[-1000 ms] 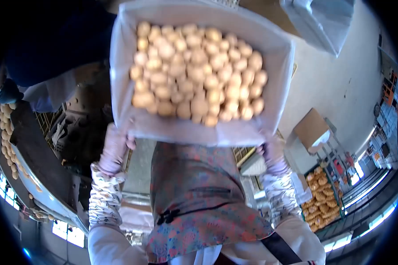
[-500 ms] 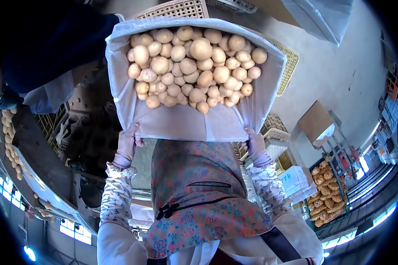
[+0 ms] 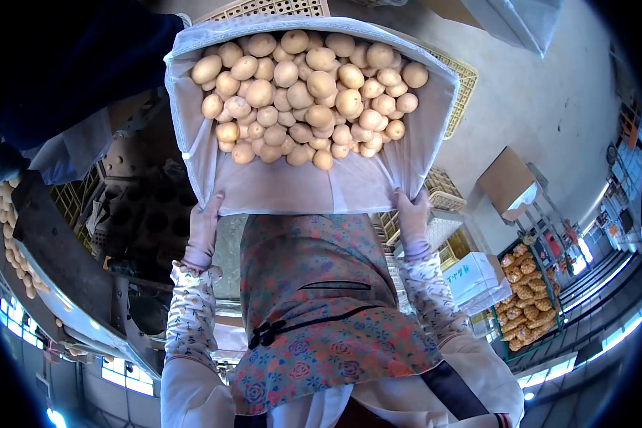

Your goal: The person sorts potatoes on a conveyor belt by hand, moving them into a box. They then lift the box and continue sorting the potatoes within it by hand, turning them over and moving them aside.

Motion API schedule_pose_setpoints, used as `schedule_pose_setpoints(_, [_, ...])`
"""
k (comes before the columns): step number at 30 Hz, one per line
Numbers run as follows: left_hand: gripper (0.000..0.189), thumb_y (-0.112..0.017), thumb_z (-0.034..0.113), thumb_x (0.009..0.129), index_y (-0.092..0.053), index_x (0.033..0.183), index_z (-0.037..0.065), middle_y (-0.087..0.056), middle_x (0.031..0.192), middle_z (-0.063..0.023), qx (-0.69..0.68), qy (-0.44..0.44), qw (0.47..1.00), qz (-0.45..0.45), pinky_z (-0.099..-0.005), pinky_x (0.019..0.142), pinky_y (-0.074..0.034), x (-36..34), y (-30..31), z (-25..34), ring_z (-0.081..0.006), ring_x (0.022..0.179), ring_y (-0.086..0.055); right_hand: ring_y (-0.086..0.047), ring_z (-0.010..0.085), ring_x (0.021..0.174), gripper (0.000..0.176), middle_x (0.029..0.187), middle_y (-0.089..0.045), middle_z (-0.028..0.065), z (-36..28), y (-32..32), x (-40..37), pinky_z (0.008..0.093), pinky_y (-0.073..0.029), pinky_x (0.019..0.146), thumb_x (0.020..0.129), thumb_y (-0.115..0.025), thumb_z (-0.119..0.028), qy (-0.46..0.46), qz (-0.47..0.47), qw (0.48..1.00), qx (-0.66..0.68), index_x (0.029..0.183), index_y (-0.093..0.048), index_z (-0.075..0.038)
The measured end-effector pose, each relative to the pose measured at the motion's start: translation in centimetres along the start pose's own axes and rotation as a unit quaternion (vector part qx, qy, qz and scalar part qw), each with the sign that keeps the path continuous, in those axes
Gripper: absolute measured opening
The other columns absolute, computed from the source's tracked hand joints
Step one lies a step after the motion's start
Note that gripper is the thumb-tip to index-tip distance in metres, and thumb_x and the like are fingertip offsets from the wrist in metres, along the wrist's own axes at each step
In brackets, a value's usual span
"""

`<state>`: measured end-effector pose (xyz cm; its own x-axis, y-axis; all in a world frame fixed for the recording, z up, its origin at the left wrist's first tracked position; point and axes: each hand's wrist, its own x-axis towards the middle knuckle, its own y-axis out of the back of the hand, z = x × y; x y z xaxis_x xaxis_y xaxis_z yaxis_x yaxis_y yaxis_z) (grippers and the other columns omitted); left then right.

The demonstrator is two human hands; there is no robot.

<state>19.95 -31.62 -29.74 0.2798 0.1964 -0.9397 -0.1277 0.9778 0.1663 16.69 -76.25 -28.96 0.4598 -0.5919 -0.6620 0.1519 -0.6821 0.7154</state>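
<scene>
Many round, pale tan potatoes (image 3: 303, 96) lie heaped in a box lined with a whitish translucent plastic liner (image 3: 285, 185), whose sheet folds over the rim. The potatoes sit toward the far side, while bare liner shows along the side closest to my body. My left hand (image 3: 205, 225) pinches the liner at the near left corner. At the near right corner, my right hand (image 3: 411, 217) grips the same liner, thumb uppermost. Both hands look gloved, and the undersides of the fingers are hidden.
Perforated crates (image 3: 264, 8) stand behind the box, with stacked crates (image 3: 442, 192) at right. A white carton (image 3: 471, 278) and netted sacks (image 3: 528, 299) are farther right. On the left are dark machinery (image 3: 150, 214), a conveyor with potatoes (image 3: 11, 242), and another person's dark sleeve (image 3: 85, 71).
The box and both hands sit slightly higher in view. Several potatoes have shifted within the heap, some on the left spreading toward the far left corner. Both hands keep hold of the liner.
</scene>
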Motion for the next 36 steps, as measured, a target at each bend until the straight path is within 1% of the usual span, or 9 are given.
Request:
schedule_pose_setpoints(2, [0.049,-0.07,0.029,0.092,-0.058,0.122,-0.008,-0.063,0.11,-0.0156,0.117,-0.09,0.988,0.041,-0.0376,0.091,-0.05,0.1,0.1,0.2,-0.0263,0.101,-0.062,-0.059,0.0359,0.109,0.045,0.117,-0.062,0.0246,-7.1,1.4,-1.8,0.0452,-0.046,0.097,0.082,-0.073,-0.013,0.323,0.253,0.898,-0.162,0.122,-0.061,0.005])
schedule_pose_setpoints(6, [0.067,-0.074,0.023,0.09,-0.043,0.144,-0.004,-0.052,0.136,-0.0228,0.363,-0.402,0.82,0.185,-0.04,0.106,-0.042,-0.2,-2.3,8.1,-0.0335,0.123,-0.054,-0.054,0.0395,0.121,0.049,0.128,-0.059,0.0224,-16.0,-1.0,0.8,0.0468,-0.04,0.104,0.083,-0.072,-0.012,0.438,0.017,0.899,0.021,0.129,-0.059,0.002])
schedule_pose_setpoints(10, [0.077,-0.078,0.032,0.085,-0.042,0.144,-0.002,-0.055,0.131,-0.0258,0.333,-0.625,0.674,0.212,-0.0448,0.1,-0.047,4.5,-6.1,18.6,-0.0405,0.118,-0.056,-0.052,0.0416,0.122,0.051,0.129,-0.056,0.0252,-23.2,-9.1,5.5,0.0518,-0.038,0.105,0.086,-0.07,-0.029,0.562,0.119,0.809,-0.126,0.133,-0.06,-0.01])
schedule_pose_setpoints(14, [0.054,-0.072,0.055,0.084,-0.066,0.12,0.015,-0.068,0.111,-0.0101,0.462,-0.495,0.708,0.2,-0.0415,0.089,-0.051,9.9,-6.8,23.4,-0.0302,0.106,-0.065,-0.051,0.0428,0.122,0.058,0.13,-0.052,0.028,-22.1,-13.3,3.5,0.0572,-0.033,0.107,0.084,-0.072,-0.03,0.592,0.16,0.782,-0.108,0.138,-0.056,-0.016])
schedule_pose_setpoints(19, [0.045,-0.071,0.057,0.083,-0.071,0.102,0.016,-0.069,0.095,-0.0064,0.424,-0.539,0.699,0.201,-0.0419,0.079,-0.053,10.6,-6.8,23.0,-0.0291,0.092,-0.067,-0.056,0.0308,0.118,0.039,0.123,-0.059,0.0123,-13.0,-10.2,-4.0,0.0617,-0.028,0.111,0.078,-0.071,-0.016,0.447,-0.171,0.84,-0.256,0.117,-0.067,-0.015])
schedule_pose_setpoints(22, [0.043,-0.072,0.056,0.083,-0.071,0.1,0.016,-0.069,0.094,-0.0063,0.408,-0.542,0.706,0.205,-0.0423,0.078,-0.053,11.1,-6.8,22.8,-0.029,0.092,-0.067,-0.056,0.0304,0.116,0.031,0.118,-0.061,0.009,-17.2,-12.0,-5.6,0.0594,-0.031,0.107,0.079,-0.07,-0.02,0.515,-0.117,0.849,-0.004,0.107,-0.069,-0.01])
schedule_pose_setpoints(25, [0.041,-0.073,0.053,0.083,-0.071,0.1,0.016,-0.069,0.094,-0.0065,0.408,-0.54,0.707,0.207,-0.0425,0.079,-0.053,10.5,-7.0,23.2,-0.0294,0.092,-0.067,-0.048,0.0354,0.126,0.049,0.13,-0.054,0.0202,-25.4,-15.5,-3.0,0.0573,-0.036,0.105,0.079,-0.071,-0.029,0.598,0.044,0.796,-0.084,0.123,-0.063,-0.009])
schedule_pose_setpoints(31, [0.041,-0.074,0.052,0.082,-0.07,0.098,0.015,-0.067,0.095,-0.0061,0.402,-0.537,0.713,0.203,-0.042,0.079,-0.052,11.0,-6.9,23.0,-0.0292,0.092,-0.065,-0.039,0.0382,0.138,0.049,0.144,-0.045,0.0187,-18.9,-17.9,-4.3,0.058,-0.031,0.112,0.083,-0.069,-0.031,0.663,-0.121,0.675,-0.3,0.127,-0.063,-0.011])
schedule_pose_setpoints(36, [0.037,-0.076,0.049,0.081,-0.07,0.098,0.016,-0.067,0.094,-0.0057,0.376,-0.555,0.713,0.205,-0.0417,0.077,-0.052,10.9,-6.9,23.1,-0.0286,0.091,-0.065,-0.048,0.0362,0.124,0.04,0.13,-0.056,0.0137,-15.6,-12.0,-1.8,0.0506,-0.038,0.104,0.084,-0.066,-0.026,0.564,-0.229,0.783,-0.126,0.119,-0.065,-0.007])
